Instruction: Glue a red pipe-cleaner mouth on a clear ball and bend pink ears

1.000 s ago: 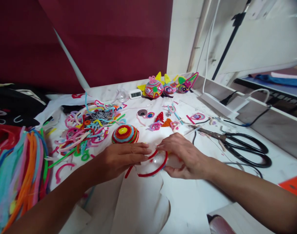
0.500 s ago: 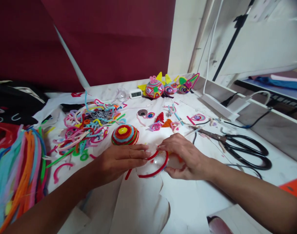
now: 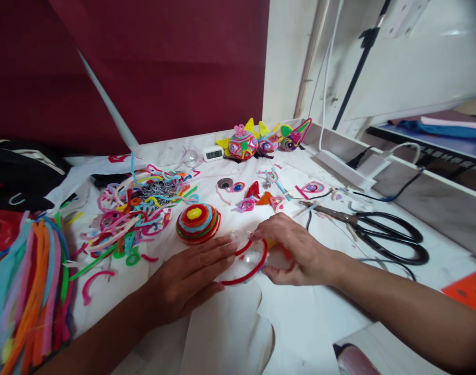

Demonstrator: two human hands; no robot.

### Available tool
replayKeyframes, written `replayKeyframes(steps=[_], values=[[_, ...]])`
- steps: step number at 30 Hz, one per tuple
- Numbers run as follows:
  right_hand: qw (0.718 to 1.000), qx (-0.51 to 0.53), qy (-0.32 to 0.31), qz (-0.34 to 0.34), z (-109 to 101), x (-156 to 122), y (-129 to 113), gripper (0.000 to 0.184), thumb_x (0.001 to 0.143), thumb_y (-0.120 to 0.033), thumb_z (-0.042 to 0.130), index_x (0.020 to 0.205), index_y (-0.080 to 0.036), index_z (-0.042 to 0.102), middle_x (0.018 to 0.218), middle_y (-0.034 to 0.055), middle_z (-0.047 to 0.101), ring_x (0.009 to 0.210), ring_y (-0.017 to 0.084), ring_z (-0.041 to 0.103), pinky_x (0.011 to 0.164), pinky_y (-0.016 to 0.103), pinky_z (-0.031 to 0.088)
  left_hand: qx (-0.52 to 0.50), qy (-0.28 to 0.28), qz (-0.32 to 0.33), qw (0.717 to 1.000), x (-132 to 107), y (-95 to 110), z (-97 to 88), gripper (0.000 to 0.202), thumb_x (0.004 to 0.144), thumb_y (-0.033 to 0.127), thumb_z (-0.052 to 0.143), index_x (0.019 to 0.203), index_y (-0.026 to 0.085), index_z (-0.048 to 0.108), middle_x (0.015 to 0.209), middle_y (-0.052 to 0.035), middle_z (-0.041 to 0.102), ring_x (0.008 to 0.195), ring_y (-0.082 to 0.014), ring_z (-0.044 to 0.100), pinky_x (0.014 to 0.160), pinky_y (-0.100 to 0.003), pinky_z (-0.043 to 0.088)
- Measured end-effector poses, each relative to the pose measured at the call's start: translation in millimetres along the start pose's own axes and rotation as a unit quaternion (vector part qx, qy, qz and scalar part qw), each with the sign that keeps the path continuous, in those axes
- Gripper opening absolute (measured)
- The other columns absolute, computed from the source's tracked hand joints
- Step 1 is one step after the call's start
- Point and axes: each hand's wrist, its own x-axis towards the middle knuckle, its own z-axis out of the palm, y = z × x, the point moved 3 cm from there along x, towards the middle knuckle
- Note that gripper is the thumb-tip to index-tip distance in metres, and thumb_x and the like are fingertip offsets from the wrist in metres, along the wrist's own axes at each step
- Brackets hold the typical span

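Note:
A clear plastic dome (image 3: 249,260) lies on the white-covered table between my hands, with a red pipe cleaner (image 3: 257,268) curved round it in a loop. My left hand (image 3: 193,273) lies along the dome's left side, fingers stretched out and touching the dome and pipe cleaner; it hides the strip's loose end. At the right side, my right hand (image 3: 292,250) is curled round the dome, fingertips on the upper part of the red strip and thumb low. Just behind my left hand sits a dome covered in coiled striped pipe cleaners (image 3: 198,223), yellow at its centre.
Black-handled scissors (image 3: 378,234) lie to the right. A heap of pipe-cleaner scraps (image 3: 138,208) and a bundle of long pipe cleaners (image 3: 34,286) are at left. Finished colourful ornaments (image 3: 243,143), a small digital clock (image 3: 213,153) and a power strip (image 3: 347,169) stand at the back.
My left hand has shifted slightly down and left, its fingers tilting and spreading, and now covers the pipe cleaner's loose end. My right hand keeps its hold. The view has turned slightly.

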Motion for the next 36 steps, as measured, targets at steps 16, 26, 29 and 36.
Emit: replayKeyframes(steps=[16,26,29,36], values=[[1.000,-0.003,0.010,0.002,1.3,0.3,-0.7,0.054,0.076,-0.026,0.068,0.124,-0.017,0.044,0.106,0.0116,0.065,0.099,0.022,0.061,0.085,0.039,0.050,0.078,0.067,0.017,0.995,-1.1,4.9,5.8,0.049,0.082,0.016,0.068,0.128,0.008,0.054,0.129,-0.0172,0.062,0.126,-0.0259,0.053,0.099,-0.039,0.054],[1.000,-0.008,-0.009,-0.001,3.0,-0.2,-3.4,0.052,0.079,-0.027,0.067,0.124,-0.015,0.044,0.108,0.0126,0.065,0.101,0.024,0.060,0.086,0.041,0.048,0.093,0.075,0.035,0.992,-2.9,6.1,5.9,0.053,0.078,0.016,0.072,0.126,0.005,0.055,0.126,-0.0190,0.063,0.124,-0.0285,0.055,0.097,-0.041,0.056],[1.000,-0.014,-0.001,-0.002,2.2,1.4,-3.7,0.051,0.079,-0.028,0.066,0.124,-0.016,0.044,0.107,0.0124,0.065,0.100,0.023,0.060,0.086,0.041,0.049,0.100,0.077,0.032,0.991,-2.5,5.9,5.6,0.055,0.077,0.023,0.075,0.125,0.006,0.055,0.125,-0.0199,0.064,0.122,-0.0287,0.056,0.096,-0.041,0.056],[1.000,-0.018,0.013,0.004,0.3,4.2,-2.7,0.050,0.081,-0.027,0.064,0.125,-0.016,0.042,0.106,0.0123,0.064,0.099,0.022,0.061,0.085,0.040,0.049,0.088,0.098,0.020,0.991,2.9,2.8,6.1,0.053,0.079,0.015,0.071,0.128,0.008,0.053,0.125,-0.0183,0.064,0.121,-0.0274,0.058,0.094,-0.040,0.058]])
